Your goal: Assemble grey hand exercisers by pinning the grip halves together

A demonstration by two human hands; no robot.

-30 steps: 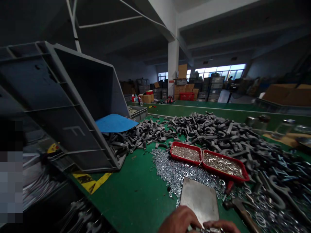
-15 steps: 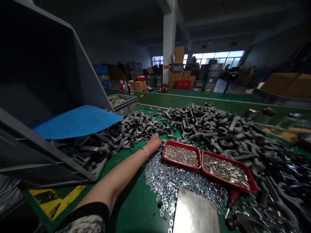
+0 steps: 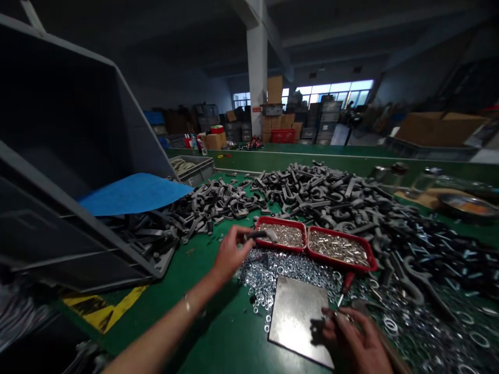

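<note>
My left hand (image 3: 231, 252) is closed on one end of a curved grey and black metal part (image 3: 262, 236), held up in front of the left red tray (image 3: 302, 249) of tiny metal pieces. At the lower right, my right hand (image 3: 353, 332) is over the right edge of a flat steel plate (image 3: 298, 317), with its fingers pinched together; what they hold, if anything, is too small to make out. Loose washers (image 3: 259, 278) lie between the trays and the plate. A second red tray (image 3: 373, 266) holds small silvery pins.
Grey metal parts (image 3: 307, 192) are heaped behind the trays. A large tilted grey bin (image 3: 132, 130) with a blue sheet (image 3: 136, 195) stands at left. A red-handled screwdriver (image 3: 348, 282) lies near the plate; black parts with bolts (image 3: 448, 249) spread at right.
My left hand has come back from beside the left tray with a curved part in it. My right hand has come into view over the plate. The view has shifted slightly.
</note>
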